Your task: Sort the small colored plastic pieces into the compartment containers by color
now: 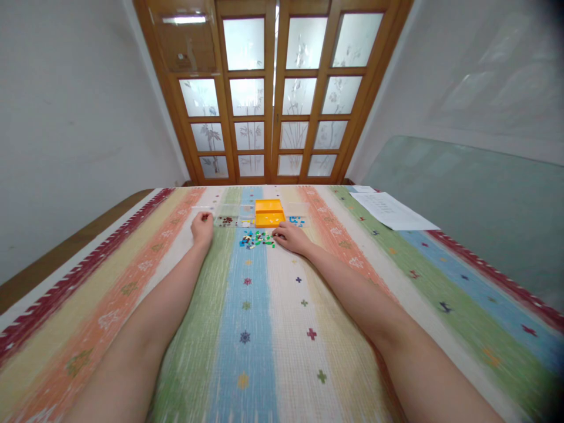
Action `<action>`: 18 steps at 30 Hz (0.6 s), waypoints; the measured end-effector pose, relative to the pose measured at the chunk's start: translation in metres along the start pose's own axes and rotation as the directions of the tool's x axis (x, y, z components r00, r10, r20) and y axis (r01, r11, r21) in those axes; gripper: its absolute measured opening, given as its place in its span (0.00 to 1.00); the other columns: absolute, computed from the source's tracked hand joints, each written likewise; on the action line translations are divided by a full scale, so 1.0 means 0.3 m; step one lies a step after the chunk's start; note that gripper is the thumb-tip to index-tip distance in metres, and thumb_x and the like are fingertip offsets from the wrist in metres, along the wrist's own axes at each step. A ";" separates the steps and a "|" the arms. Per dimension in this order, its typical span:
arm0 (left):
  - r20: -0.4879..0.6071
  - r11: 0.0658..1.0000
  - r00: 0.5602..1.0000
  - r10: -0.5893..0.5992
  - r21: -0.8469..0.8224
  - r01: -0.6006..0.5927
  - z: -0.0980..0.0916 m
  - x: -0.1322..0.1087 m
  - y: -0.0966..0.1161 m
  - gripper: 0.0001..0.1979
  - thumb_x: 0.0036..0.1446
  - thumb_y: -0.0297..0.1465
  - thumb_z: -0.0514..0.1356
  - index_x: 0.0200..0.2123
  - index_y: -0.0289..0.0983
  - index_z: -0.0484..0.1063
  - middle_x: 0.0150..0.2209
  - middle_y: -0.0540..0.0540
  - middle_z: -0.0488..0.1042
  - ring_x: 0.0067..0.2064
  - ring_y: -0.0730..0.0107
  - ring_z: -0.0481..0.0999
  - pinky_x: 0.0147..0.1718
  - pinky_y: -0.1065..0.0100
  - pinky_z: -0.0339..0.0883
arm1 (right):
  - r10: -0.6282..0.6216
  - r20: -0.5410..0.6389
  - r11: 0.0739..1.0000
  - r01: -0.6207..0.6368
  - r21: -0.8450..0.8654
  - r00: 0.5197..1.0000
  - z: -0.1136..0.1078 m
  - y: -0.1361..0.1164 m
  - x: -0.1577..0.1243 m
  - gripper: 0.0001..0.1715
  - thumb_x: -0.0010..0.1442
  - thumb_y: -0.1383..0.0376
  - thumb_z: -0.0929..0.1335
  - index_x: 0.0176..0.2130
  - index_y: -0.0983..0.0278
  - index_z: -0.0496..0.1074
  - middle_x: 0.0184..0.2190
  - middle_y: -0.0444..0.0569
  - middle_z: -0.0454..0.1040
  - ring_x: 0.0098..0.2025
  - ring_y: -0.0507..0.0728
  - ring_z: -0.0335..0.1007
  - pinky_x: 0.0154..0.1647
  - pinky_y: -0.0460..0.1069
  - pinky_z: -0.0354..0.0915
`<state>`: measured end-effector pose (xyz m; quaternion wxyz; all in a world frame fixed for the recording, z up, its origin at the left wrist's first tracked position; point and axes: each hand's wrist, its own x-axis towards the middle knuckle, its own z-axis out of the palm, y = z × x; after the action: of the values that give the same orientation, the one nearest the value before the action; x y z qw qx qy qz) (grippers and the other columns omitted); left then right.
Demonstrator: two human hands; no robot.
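A pile of small mixed pieces (257, 239), blue, green, white, yellow and dark, lies on the striped tablecloth (247, 364). My right hand (291, 237) is at the pile's right edge, fingertips pinched together; what is between them is too small to make out. My left hand (202, 228) is closed at the left of the clear boxes, with a dark spot at its fingertips that I cannot identify. Dark brown pieces (227, 221) sit in a clear box beside it. An open orange box (269, 205) holds a few pale pieces. Behind my right hand are blue pieces (296, 221) in another clear box.
White printed sheets (390, 210) lie on the table at the right. A pale green panel (467, 200) stands along the right side. Wooden doors with glass panes (273, 94) rise beyond the table's far edge. Wooden edging (70, 252) runs along the left.
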<state>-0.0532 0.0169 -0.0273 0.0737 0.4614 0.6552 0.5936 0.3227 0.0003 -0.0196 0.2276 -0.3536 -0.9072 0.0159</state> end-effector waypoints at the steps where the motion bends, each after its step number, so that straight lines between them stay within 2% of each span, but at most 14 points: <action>1: -0.052 0.999 0.998 -0.041 -0.026 0.040 -0.006 0.019 -0.021 0.09 0.56 0.33 0.59 0.38 0.36 0.78 0.35 0.47 0.79 0.38 0.66 0.76 0.41 0.68 0.68 | 0.007 0.003 1.000 -0.007 0.001 1.000 -0.001 -0.002 0.000 0.10 0.70 0.63 0.68 0.44 0.61 0.81 0.40 0.51 0.75 0.46 0.58 0.69 0.48 0.50 0.60; 4: -0.148 0.985 0.977 -0.152 -0.104 0.137 -0.021 0.062 -0.066 0.10 0.54 0.33 0.58 0.36 0.35 0.76 0.33 0.48 0.77 0.35 0.67 0.74 0.38 0.69 0.68 | 0.022 0.013 1.000 -0.022 0.002 1.000 -0.007 -0.010 -0.001 0.11 0.70 0.63 0.68 0.45 0.61 0.81 0.40 0.52 0.75 0.46 0.59 0.69 0.48 0.50 0.60; 7: -0.172 0.963 0.955 -0.240 -0.165 0.213 -0.033 0.082 -0.078 0.09 0.53 0.33 0.58 0.34 0.35 0.75 0.31 0.49 0.74 0.33 0.69 0.73 0.35 0.70 0.67 | 0.023 0.017 1.000 -0.023 0.011 1.000 -0.019 -0.021 -0.003 0.11 0.70 0.64 0.67 0.45 0.61 0.81 0.41 0.52 0.76 0.47 0.59 0.69 0.48 0.50 0.60; 10: -0.167 0.945 0.940 -0.298 -0.190 0.266 -0.045 0.083 -0.061 0.09 0.52 0.33 0.58 0.34 0.35 0.73 0.29 0.50 0.73 0.30 0.70 0.71 0.33 0.70 0.66 | 0.017 0.019 1.000 -0.017 0.020 1.000 -0.029 -0.028 -0.004 0.12 0.70 0.64 0.67 0.46 0.62 0.81 0.41 0.52 0.76 0.47 0.58 0.69 0.47 0.50 0.60; 18: -0.159 0.930 0.922 -0.354 -0.164 0.329 -0.068 0.075 -0.013 0.10 0.52 0.34 0.57 0.35 0.36 0.73 0.28 0.51 0.72 0.29 0.69 0.71 0.32 0.69 0.68 | 0.024 0.022 1.000 -0.024 0.009 0.999 -0.031 -0.027 -0.002 0.11 0.70 0.64 0.68 0.45 0.62 0.81 0.42 0.53 0.76 0.47 0.59 0.70 0.47 0.50 0.60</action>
<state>-0.0810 0.0186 -0.0146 0.1455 0.2765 0.6883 0.6548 0.3217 -0.0074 -0.0099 0.2190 -0.3633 -0.9052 0.0268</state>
